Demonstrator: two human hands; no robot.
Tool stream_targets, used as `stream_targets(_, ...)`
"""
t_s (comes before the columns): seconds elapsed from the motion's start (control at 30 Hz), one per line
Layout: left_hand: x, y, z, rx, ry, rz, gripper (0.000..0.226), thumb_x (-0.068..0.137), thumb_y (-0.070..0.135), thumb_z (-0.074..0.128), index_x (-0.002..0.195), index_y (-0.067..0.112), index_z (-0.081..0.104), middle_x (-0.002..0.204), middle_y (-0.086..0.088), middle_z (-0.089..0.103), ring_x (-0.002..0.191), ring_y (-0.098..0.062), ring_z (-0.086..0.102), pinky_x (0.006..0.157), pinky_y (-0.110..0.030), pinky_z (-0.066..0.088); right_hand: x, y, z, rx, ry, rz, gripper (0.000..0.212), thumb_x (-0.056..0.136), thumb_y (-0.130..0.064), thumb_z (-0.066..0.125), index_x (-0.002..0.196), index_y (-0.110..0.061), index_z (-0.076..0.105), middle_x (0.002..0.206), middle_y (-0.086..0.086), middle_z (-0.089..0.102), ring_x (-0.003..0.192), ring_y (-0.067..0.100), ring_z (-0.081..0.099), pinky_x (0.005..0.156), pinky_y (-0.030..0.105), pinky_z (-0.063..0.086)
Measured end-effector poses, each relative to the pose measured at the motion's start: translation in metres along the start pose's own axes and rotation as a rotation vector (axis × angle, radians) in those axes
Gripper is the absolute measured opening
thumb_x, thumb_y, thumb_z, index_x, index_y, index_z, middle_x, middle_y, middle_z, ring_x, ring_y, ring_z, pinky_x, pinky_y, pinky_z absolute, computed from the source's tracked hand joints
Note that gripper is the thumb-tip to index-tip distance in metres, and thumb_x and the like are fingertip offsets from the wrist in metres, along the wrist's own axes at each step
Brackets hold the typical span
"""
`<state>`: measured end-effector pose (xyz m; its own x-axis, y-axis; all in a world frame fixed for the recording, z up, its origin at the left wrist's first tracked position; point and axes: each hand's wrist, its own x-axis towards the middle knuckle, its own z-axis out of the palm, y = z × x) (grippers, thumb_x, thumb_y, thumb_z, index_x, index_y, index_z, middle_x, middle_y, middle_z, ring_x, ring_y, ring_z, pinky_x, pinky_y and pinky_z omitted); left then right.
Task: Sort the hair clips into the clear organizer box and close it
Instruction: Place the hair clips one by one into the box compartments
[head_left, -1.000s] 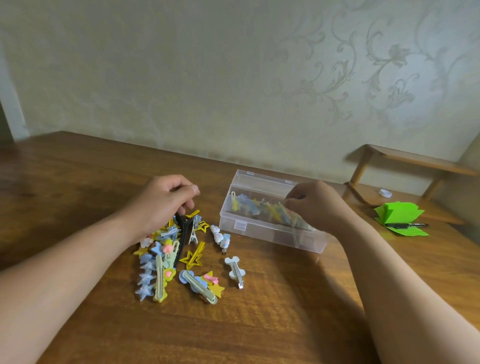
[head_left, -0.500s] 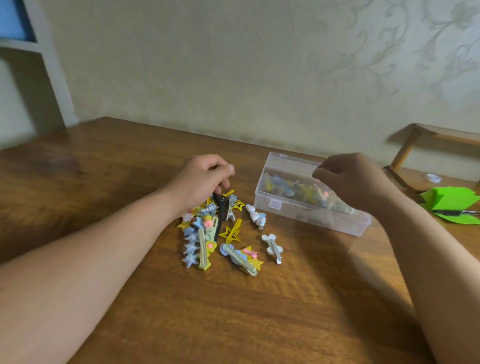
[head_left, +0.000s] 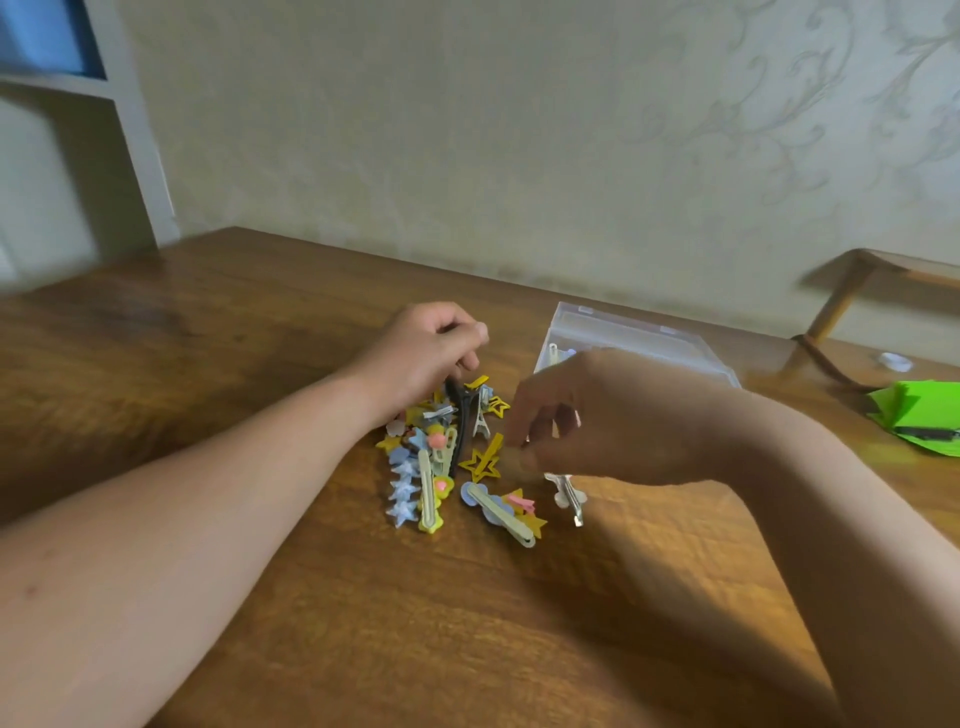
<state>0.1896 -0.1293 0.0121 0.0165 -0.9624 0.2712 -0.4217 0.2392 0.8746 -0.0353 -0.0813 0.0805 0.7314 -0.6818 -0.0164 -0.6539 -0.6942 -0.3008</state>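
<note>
Wooden table (head_left: 260, 364): carries everything, backed by a patterned wall.
Left hand (head_left: 431, 353): fingers curled, pinching the far end of the black clip (head_left: 462, 415), probably to draw it out of the tangle.
Right hand (head_left: 597, 421): blurred, with fingers bent downward. I cannot tell whether it pinches anything, but it looks set to pick the next clip.
Hair clips (head_left: 436, 467): heaped just below the left grip, beside the right fingertips, within reach of both hands.
White clip (head_left: 569, 496): lies loose just under the right hand.
Organizer box (head_left: 623, 332): directly behind the right hand, with its lid open and some clips inside, close enough for short drops.
Green paper (head_left: 919, 415): well beyond the right wrist, apparently unrelated.
</note>
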Motion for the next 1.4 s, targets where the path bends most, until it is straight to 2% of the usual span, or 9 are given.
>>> stream_targets(0.2, 0.002, -0.001, 0.003, 0.012, 0.009, -0.016, 0.021, 0.103, 0.03, 0.063, 0.1, 0.015, 0.077, 0.082, 0.002, 0.075, 0.068, -0.011, 0.066, 0.081, -0.038, 0.056, -0.004, -0.006, 0.0, -0.037, -0.199, 0.033, 0.023, 0.091, -0.048, 0.077, 0.114, -0.044, 0.073, 0.098, -0.025, 0.07, 0.095, -0.006, 0.062, 0.075, 0.014, 0.047)
stream_targets(0.4, 0.001, 0.0, 0.002, 0.009, 0.018, -0.019, 0.021, 0.103, 0.031, 0.063, 0.1, 0.017, 0.077, 0.083, 0.001, 0.076, 0.069, -0.011, 0.066, 0.083, -0.039, 0.058, -0.001, -0.011, 0.007, -0.066, -0.218, 0.05, 0.01, 0.094, -0.035, 0.072, 0.103, -0.04, 0.074, 0.1, -0.019, 0.07, 0.095, 0.001, 0.064, 0.079, 0.023, 0.054)
stream_targets(0.57, 0.001, -0.001, 0.002, 0.015, 0.011, -0.018, 0.021, 0.103, 0.032, 0.063, 0.1, 0.018, 0.078, 0.084, 0.002, 0.076, 0.07, -0.011, 0.067, 0.086, -0.042, 0.059, -0.002, -0.014, 0.007, -0.05, -0.213, 0.077, 0.016, 0.096, -0.03, 0.065, 0.108, -0.036, 0.073, 0.101, -0.018, 0.069, 0.094, 0.002, 0.065, 0.08, 0.023, 0.056)
stream_targets(0.93, 0.003, -0.001, 0.003, 0.007, 0.01, -0.019, 0.02, 0.103, 0.03, 0.064, 0.1, 0.016, 0.078, 0.085, -0.002, 0.077, 0.07, -0.013, 0.067, 0.079, -0.036, 0.056, 0.0, -0.017, 0.007, -0.021, -0.246, 0.039, 0.005, 0.096, -0.036, 0.073, 0.099, -0.033, 0.071, 0.09, -0.013, 0.069, 0.081, 0.002, 0.063, 0.061, 0.015, 0.044)
stream_targets(1.0, 0.003, -0.001, 0.004, -0.015, 0.001, -0.018, 0.02, 0.103, 0.027, 0.064, 0.1, 0.012, 0.078, 0.085, -0.004, 0.076, 0.07, -0.014, 0.066, 0.078, -0.036, 0.054, -0.002, -0.011, -0.002, 0.061, -0.136, 0.009, 0.006, 0.093, -0.031, 0.077, 0.095, -0.028, 0.072, 0.088, -0.009, 0.072, 0.08, 0.006, 0.065, 0.064, 0.022, 0.05)
stream_targets(1.1, 0.003, -0.001, 0.005, -0.035, 0.012, -0.012, 0.022, 0.104, 0.024, 0.063, 0.1, 0.007, 0.076, 0.086, -0.008, 0.076, 0.072, -0.015, 0.066, 0.076, -0.033, 0.05, -0.009, 0.022, -0.027, 0.199, 0.319, 0.094, 0.007, 0.092, -0.026, 0.079, 0.096, -0.025, 0.074, 0.087, -0.009, 0.075, 0.08, 0.01, 0.069, 0.073, 0.031, 0.056)
stream_targets(1.2, 0.004, -0.004, 0.005, -0.021, 0.009, -0.015, 0.02, 0.105, 0.024, 0.062, 0.099, 0.012, 0.077, 0.088, -0.009, 0.076, 0.075, -0.018, 0.066, 0.079, -0.036, 0.051, -0.024, 0.071, -0.042, 0.284, 0.679, 0.363, 0.009, 0.093, -0.025, 0.078, 0.1, -0.024, 0.073, 0.089, -0.001, 0.079, 0.065, 0.024, 0.067, 0.053, 0.03, 0.052)
stream_targets(1.27, 0.005, -0.007, 0.005, -0.025, 0.005, -0.004, 0.019, 0.104, 0.024, 0.063, 0.096, 0.018, 0.078, 0.083, -0.004, 0.076, 0.072, -0.017, 0.065, 0.079, -0.038, 0.052, -0.031, 0.099, -0.039, 0.205, 0.705, 0.518, 0.006, 0.093, -0.024, 0.077, 0.097, -0.023, 0.073, 0.091, 0.001, 0.079, 0.057, 0.019, 0.06, 0.049, 0.026, 0.046)
stream_targets(1.4, 0.004, -0.008, 0.004, -0.026, -0.003, -0.004, 0.019, 0.104, 0.026, 0.064, 0.095, 0.022, 0.079, 0.083, -0.002, 0.076, 0.072, -0.017, 0.066, 0.083, -0.044, 0.054, -0.024, 0.116, -0.023, 0.097, 0.569, 0.556, 0.01, 0.094, -0.024, 0.075, 0.103, -0.026, 0.074, 0.094, -0.011, 0.074, 0.081, 0.008, 0.067, 0.062, 0.022, 0.05)
